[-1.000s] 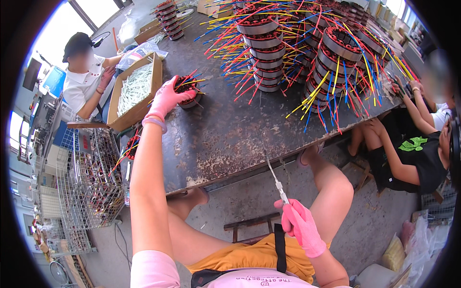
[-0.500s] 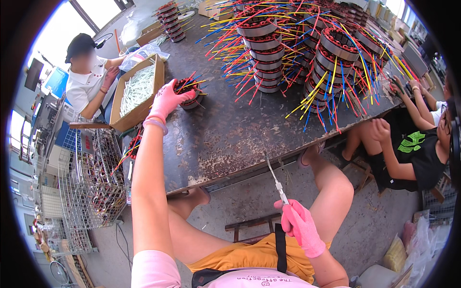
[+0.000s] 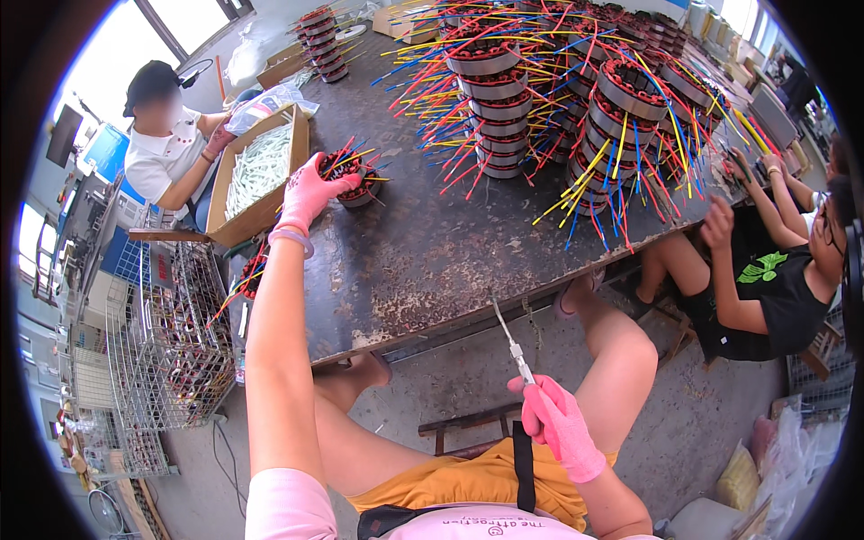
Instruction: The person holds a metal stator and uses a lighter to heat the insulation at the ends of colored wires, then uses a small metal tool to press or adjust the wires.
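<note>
Stator (image 3: 353, 178) w/ red windings and coloured lead wires sits upper left-centre of frame, on the dark worktable (image 3: 423, 261), apart from the big stacks of stators (image 3: 558, 99) at upper centre/right. Vs. half a sec. ago almost nothing has moved: left hand (image 3: 310, 191) was on it then and is on it now, so the pickup looks begun, not lifted. Left hand, pink glove, arm stretched far out, fingers curled over the stator's near rim, closed on it. Right hand (image 3: 560, 425), lower centre-right, also pink-gloved, fisted tight round the handle of a thin metal pick tool (image 3: 511, 340), tip pointing up toward table edge, touching nothing. Hands well apart. Cardboard box (image 3: 261, 171) of pale sleeves just left of the stator; wire basket (image 3: 166, 346) lower left.
</note>
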`<state>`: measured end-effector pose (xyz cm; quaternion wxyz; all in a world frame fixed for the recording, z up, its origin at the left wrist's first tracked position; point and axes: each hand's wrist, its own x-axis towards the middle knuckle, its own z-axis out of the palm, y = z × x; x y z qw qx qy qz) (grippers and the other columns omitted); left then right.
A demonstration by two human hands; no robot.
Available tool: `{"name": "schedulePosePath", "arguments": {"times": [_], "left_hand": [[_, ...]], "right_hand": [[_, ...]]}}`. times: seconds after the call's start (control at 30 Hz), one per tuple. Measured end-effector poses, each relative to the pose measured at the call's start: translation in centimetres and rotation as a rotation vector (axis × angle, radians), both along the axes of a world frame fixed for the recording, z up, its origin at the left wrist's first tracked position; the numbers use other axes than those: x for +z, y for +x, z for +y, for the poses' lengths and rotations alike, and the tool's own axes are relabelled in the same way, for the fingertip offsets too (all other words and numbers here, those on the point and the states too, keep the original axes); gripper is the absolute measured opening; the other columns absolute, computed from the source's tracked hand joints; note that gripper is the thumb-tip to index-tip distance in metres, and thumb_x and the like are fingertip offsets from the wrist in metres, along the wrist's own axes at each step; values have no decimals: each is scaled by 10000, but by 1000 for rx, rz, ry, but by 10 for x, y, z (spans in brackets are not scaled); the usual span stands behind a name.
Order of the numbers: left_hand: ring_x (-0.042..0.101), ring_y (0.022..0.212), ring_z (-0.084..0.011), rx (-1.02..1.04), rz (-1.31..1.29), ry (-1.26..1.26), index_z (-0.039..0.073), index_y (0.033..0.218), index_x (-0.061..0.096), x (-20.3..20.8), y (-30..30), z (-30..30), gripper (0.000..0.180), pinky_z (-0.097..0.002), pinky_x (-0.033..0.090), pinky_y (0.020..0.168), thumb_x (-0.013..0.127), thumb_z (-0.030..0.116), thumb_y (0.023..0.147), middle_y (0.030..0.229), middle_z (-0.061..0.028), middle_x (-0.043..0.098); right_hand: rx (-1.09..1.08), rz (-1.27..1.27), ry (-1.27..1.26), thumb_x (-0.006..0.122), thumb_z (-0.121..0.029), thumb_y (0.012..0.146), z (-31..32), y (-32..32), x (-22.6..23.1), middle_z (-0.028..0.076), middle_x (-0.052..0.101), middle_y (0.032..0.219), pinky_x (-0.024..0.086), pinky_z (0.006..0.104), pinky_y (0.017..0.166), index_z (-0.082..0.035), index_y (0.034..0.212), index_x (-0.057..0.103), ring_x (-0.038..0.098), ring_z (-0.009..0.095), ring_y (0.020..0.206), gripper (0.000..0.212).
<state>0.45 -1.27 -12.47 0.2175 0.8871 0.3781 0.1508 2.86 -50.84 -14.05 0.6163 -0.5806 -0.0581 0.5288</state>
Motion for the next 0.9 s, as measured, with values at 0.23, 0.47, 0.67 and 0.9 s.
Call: {"name": "schedulePosePath", "arguments": {"times": [0.23, 0.47, 0.67, 0.9], "left_hand": [[624, 1191, -290, 58, 21, 64, -5, 1378, 532, -5, 2, -2, 989, -373, 469, 1004, 819, 592, 644, 1267, -165, 661], [629, 1175, -306, 37, 83, 127, 0, 1364, 541, 0, 7, -13, 955, -384, 475, 995, 796, 607, 672, 1249, -168, 668], [615, 1199, -312, 62, 99, 145, -6, 1403, 504, -9, 7, -5, 1009, -393, 472, 1008, 784, 639, 679, 1281, -181, 647], [557, 1276, -326, -2, -58, 116, -27, 1429, 462, -18, -11, 7, 989, -392, 451, 1044, 771, 614, 742, 1370, -217, 576]], "right_hand": [[6, 20, -12, 513, -288, 1031, 3, -2, -1, -35, 463, 623, 263, 204, 461, -14, 1233, 567, 354, 35, 520, 344], [6, 38, -18, 511, -294, 1033, 2, -3, -3, -39, 461, 628, 259, 202, 462, -17, 1244, 562, 348, 32, 524, 352], [14, 34, -4, 514, -303, 1036, 3, -8, -6, -40, 450, 625, 249, 200, 462, -22, 1248, 561, 340, 31, 529, 355], [12, 15, 6, 513, -307, 1035, 4, -10, 1, -35, 464, 628, 266, 202, 462, -16, 1236, 566, 356, 36, 528, 357]]}}
